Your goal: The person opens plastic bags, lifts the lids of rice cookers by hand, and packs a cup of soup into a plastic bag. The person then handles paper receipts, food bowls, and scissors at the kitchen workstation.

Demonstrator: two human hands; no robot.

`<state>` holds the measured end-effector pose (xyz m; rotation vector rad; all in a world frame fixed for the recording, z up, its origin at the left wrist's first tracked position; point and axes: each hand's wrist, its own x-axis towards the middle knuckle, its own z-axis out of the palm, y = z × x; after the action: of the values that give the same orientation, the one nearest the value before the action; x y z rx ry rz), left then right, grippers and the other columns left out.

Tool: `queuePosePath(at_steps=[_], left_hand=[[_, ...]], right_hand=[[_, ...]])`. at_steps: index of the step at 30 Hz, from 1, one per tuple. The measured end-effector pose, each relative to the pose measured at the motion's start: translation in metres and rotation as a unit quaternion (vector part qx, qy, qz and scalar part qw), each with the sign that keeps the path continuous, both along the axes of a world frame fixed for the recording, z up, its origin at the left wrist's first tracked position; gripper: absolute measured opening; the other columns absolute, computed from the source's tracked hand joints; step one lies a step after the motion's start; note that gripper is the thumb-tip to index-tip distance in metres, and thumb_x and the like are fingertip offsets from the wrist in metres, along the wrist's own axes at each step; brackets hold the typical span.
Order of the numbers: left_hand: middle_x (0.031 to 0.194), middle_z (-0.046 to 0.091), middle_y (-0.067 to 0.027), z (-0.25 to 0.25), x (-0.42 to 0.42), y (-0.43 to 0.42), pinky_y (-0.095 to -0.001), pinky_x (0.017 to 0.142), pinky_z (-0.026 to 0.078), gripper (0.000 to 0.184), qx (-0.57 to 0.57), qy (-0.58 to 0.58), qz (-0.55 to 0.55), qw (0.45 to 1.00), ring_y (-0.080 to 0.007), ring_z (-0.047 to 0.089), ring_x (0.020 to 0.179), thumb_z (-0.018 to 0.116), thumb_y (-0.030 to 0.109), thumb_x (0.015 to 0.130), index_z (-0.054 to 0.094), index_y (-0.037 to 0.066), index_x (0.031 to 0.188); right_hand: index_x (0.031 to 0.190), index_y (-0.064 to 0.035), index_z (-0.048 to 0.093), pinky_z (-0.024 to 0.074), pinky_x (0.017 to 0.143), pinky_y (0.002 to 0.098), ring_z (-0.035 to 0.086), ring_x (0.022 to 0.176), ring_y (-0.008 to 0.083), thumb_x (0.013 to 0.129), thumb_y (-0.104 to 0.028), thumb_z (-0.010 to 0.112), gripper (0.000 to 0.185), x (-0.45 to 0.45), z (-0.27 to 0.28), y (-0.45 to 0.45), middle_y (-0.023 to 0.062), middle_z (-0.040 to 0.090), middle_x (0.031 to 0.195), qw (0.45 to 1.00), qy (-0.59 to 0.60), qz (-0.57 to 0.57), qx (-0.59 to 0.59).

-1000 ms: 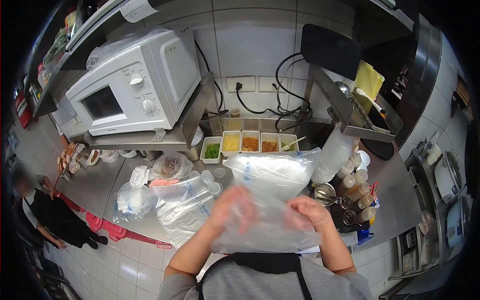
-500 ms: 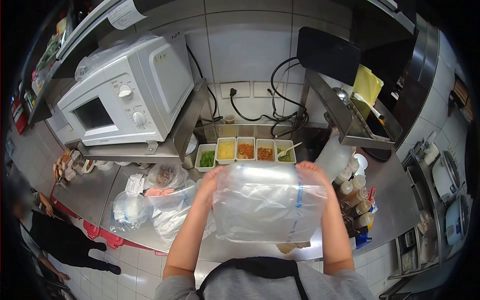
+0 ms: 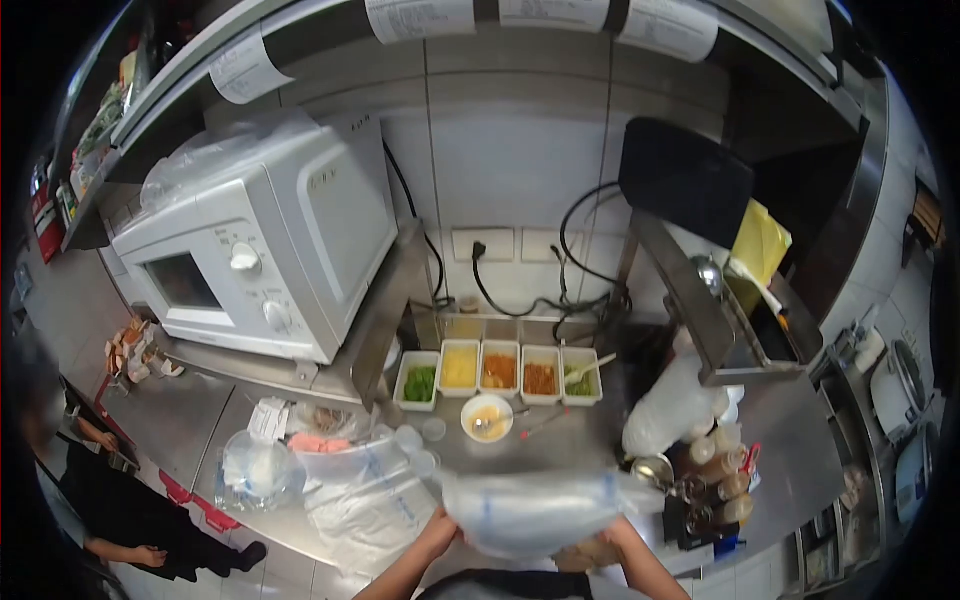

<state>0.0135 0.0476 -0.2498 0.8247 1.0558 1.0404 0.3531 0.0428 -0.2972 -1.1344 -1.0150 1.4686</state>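
Counter [image 3: 590, 450] shows between bowl [image 3: 487, 418] and edge of bag [image 3: 545, 508] both hands [image 3: 440, 530] [image 3: 616, 534] hold.

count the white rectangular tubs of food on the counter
5, in one row, left to right: tub of green leaves, tub of yellow food, tub of orange-brown food, tub of brown food, tub of green bits. Others could be hidden behind the plastic bag.

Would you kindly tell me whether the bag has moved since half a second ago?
Yes, the bag has moved away from the tubs, toward the wearer.
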Motion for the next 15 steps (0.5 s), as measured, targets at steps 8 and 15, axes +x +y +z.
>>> queuePosePath(at_steps=[8, 15], left_hand=[[0.088, 0.064, -0.0024, 0.023, 0.002, 0.062, -0.0218, 0.068, 0.047, 0.022, -0.051, 0.033, -0.299, 0.952, -0.0086, 0.058, 0.075, 0.063, 0.016, 0.084, 0.063, 0.001, 0.099], [0.082, 0.064, -0.0014, 0.039, 0.009, 0.045, -0.0242, 0.066, 0.046, 0.024, -0.102, 0.162, -0.207, 0.960, -0.0083, 0.056, 0.074, 0.064, 0.022, 0.082, 0.063, 0.003, 0.096]], right_hand=[[0.093, -0.0033, 0.055, 0.0486, 0.063, 0.0234, 0.059, 0.072, 0.0114, 0.083, -0.015, 0.063, 0.017, -0.056, 0.031, 0.080, 0.0024, 0.061, 0.083, 0.969, -0.036, 0.242, -0.019], [0.087, -0.0050, 0.057, 0.0467, 0.063, 0.0227, 0.057, 0.071, 0.0069, 0.086, -0.024, 0.063, 0.020, -0.067, 0.035, 0.061, 0.0019, 0.062, 0.076, 0.973, -0.128, 0.147, -0.126]])
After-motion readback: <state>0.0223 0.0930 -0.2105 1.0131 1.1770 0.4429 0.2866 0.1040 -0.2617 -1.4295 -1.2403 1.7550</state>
